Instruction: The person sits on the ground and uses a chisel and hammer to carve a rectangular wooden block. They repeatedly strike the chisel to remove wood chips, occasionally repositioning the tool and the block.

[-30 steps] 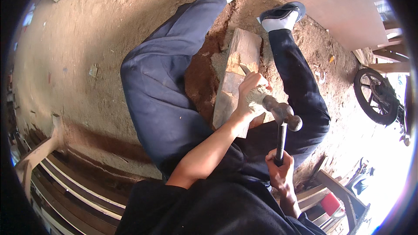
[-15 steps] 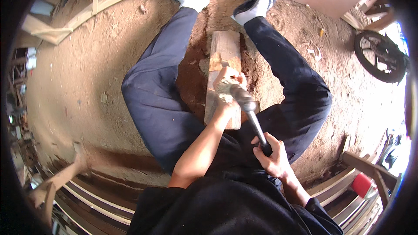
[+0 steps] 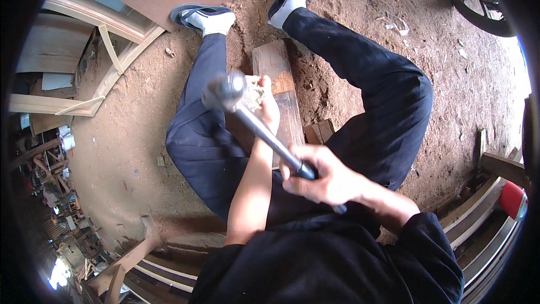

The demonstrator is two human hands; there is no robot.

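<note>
My right hand [image 3: 329, 177] is wrapped round the dark grip of a hammer [image 3: 264, 133] with a metal shaft. The hammer is raised, and its blurred head covers part of the view beside my left hand. My left hand [image 3: 270, 107] has its fingers curled round a pale, rough-edged piece [image 3: 254, 97] over the wooden plank; its kind is not clear, and the hammer partly hides it. Between my legs lies the worn plank [image 3: 289, 115], with a lighter chipped patch toward its far end.
A small wood block [image 3: 319, 132] lies right of the plank. Wooden frames [image 3: 126, 62] stand at the far left, and a wheel [image 3: 481, 0] at the far right. Slatted wood [image 3: 472, 228] is beside me on the right. Scraps [image 3: 398, 27] litter the dirt floor.
The hammer has been lifted and swung up leftward, with my right hand moving left and up. My left hand stays over the plank. The whole view has shifted and turned.
</note>
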